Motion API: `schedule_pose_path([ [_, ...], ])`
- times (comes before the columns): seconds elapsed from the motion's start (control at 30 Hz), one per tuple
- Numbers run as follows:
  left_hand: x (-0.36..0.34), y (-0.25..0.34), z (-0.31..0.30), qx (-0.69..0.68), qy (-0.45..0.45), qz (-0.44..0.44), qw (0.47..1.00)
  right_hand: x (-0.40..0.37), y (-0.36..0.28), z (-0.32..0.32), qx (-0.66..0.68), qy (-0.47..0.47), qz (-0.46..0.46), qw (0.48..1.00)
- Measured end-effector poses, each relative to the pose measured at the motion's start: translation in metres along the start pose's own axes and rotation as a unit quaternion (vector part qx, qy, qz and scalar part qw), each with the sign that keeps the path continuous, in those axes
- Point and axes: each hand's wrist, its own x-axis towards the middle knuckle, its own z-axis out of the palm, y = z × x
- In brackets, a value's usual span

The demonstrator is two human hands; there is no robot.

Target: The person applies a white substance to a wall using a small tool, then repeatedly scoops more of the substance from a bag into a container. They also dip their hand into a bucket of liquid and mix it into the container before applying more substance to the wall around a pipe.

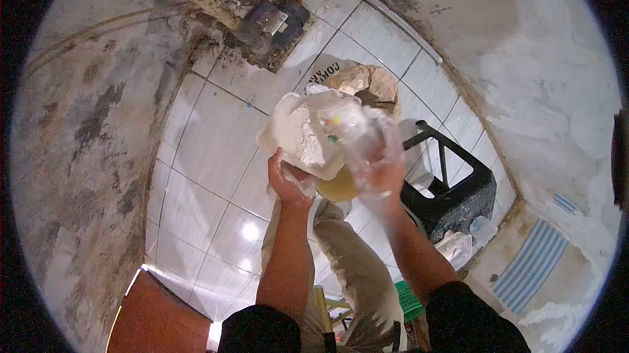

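Note:
My left hand (289, 181), dusted with white powder, is closed on the lower left edge of a whitish plastic bag (282, 127). White powder (309, 147) lies inside its mouth. On the other side, my right hand (382, 173) is smeared by motion. It grips a clear plastic container (350, 124), also blurred, with small red, yellow and green marks, tilted over the bag's opening. I cannot make out what the container holds. Below both, a yellow round vessel (339, 186) shows in part. Behind them stands an open brown paper sack (367, 81) with black print.
At right, a black plastic stool (452, 189) lies on its side, with clear plastic containers (468, 241) near it. A dark pump (272, 25) with a pipe sits by the far wall. There is a green basket (409, 300) beside my leg and a brown panel (160, 317) lower left.

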Motion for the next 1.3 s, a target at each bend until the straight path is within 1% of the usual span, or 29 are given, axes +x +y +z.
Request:
schedule_pose_path([
  [0.03, 0.000, -0.001, 0.000, 0.001, 0.000, 0.001, 1.000, -0.007, 0.005, 0.006, 0.001, 0.000, 0.000, 1.000],
  [0.1, -0.001, -0.003, -0.001, 0.005, 0.014, -0.018, 1.000, -0.026, 0.031, 0.022, -0.118, -0.091, -0.132, 0.980],
  [0.13, -0.001, -0.003, -0.002, 0.006, 0.014, -0.018, 1.000, -0.031, 0.043, 0.029, -0.118, -0.091, -0.131, 0.980],
  [0.2, -0.001, -0.004, -0.003, 0.023, 0.016, -0.036, 0.999, -0.039, 0.060, 0.038, -0.177, -0.061, -0.262, 0.947],
  [0.23, -0.003, -0.004, -0.001, 0.024, 0.018, -0.035, 0.999, -0.038, 0.055, 0.037, -0.176, -0.062, -0.261, 0.947],
  [0.3, -0.007, -0.003, 0.005, 0.033, 0.032, -0.016, 0.999, -0.036, 0.044, 0.028, -0.105, -0.020, -0.219, 0.970],
  [0.33, -0.008, -0.001, 0.007, 0.033, 0.033, -0.016, 0.999, -0.035, 0.041, 0.022, -0.105, -0.021, -0.219, 0.970],
  [0.4, -0.009, 0.002, 0.011, 0.028, 0.026, -0.036, 0.999, -0.032, 0.039, 0.012, -0.263, 0.026, -0.351, 0.898],
  [0.43, -0.007, 0.001, 0.009, 0.028, 0.025, -0.036, 0.999, -0.032, 0.037, 0.013, -0.263, 0.026, -0.351, 0.898],
  [0.47, -0.005, 0.000, 0.006, 0.027, 0.019, -0.037, 0.999, -0.032, 0.035, 0.015, -0.182, 0.040, -0.265, 0.946],
  [0.5, -0.004, -0.002, 0.003, 0.026, 0.014, -0.040, 0.999, -0.033, 0.033, 0.015, -0.098, 0.052, -0.173, 0.979],
  [0.53, -0.006, -0.003, 0.001, 0.026, 0.017, -0.042, 0.999, -0.036, 0.036, 0.014, -0.100, 0.050, -0.170, 0.979],
  [0.6, -0.007, -0.006, 0.001, 0.021, -0.007, -0.048, 0.999, -0.041, 0.042, 0.009, -0.037, 0.062, -0.105, 0.992],
  [0.63, -0.011, -0.007, 0.002, 0.022, -0.007, -0.054, 0.998, -0.041, 0.034, 0.001, -0.042, 0.064, -0.100, 0.992],
  [0.7, -0.024, -0.010, 0.008, 0.051, 0.029, -0.058, 0.997, -0.042, 0.011, -0.024, 0.032, 0.053, 0.055, 0.997],
  [0.73, -0.030, -0.012, 0.005, 0.041, -0.027, -0.064, 0.997, -0.039, 0.008, -0.037, -0.011, 0.043, 0.072, 0.996],
  [0.77, -0.037, -0.015, 0.010, 0.049, -0.037, -0.081, 0.995, -0.041, 0.003, -0.048, -0.017, 0.062, 0.079, 0.995],
  [0.8, -0.048, -0.018, 0.016, 0.046, -0.039, -0.079, 0.995, -0.045, -0.003, -0.058, 0.180, 0.080, 0.181, 0.964],
  [0.83, -0.059, -0.021, 0.020, 0.046, -0.041, -0.077, 0.995, -0.051, -0.010, -0.071, 0.374, 0.097, 0.265, 0.883],
  [0.87, -0.069, -0.023, 0.021, 0.072, -0.048, -0.077, 0.993, -0.055, -0.019, -0.089, 0.412, 0.105, 0.280, 0.861],
  [0.9, -0.078, -0.026, 0.024, 0.082, -0.061, -0.096, 0.990, -0.061, -0.024, -0.107, 0.410, 0.129, 0.277, 0.859],
  [0.97, -0.100, -0.031, 0.036, 0.111, -0.044, -0.116, 0.986, -0.079, -0.027, -0.143, 0.466, 0.173, 0.262, 0.827],
  [1.0, -0.103, -0.034, 0.027, 0.112, -0.053, -0.128, 0.984, -0.089, -0.026, -0.163, 0.411, 0.176, 0.283, 0.849],
  [1.07, -0.109, -0.038, 0.022, 0.125, -0.071, -0.145, 0.979, -0.111, -0.021, -0.199, 0.302, 0.181, 0.287, 0.891],
  [1.1, -0.111, -0.040, 0.022, 0.126, -0.078, -0.152, 0.977, -0.116, -0.027, -0.218, 0.246, 0.172, 0.299, 0.906],
  [1.13, -0.114, -0.042, 0.025, 0.133, -0.085, -0.162, 0.974, -0.128, -0.019, -0.234, 0.205, 0.189, 0.296, 0.914],
  [1.17, -0.120, -0.043, 0.026, 0.151, -0.098, -0.178, 0.968, -0.140, -0.007, -0.247, 0.163, 0.203, 0.296, 0.919],
  [1.23, -0.135, -0.041, 0.026, 0.177, -0.109, -0.201, 0.957, -0.167, 0.001, -0.269, 0.147, 0.245, 0.292, 0.913],
  [1.3, -0.146, -0.040, 0.029, 0.225, -0.075, -0.222, 0.946, -0.191, 0.001, -0.285, 0.106, 0.245, 0.338, 0.903],
])
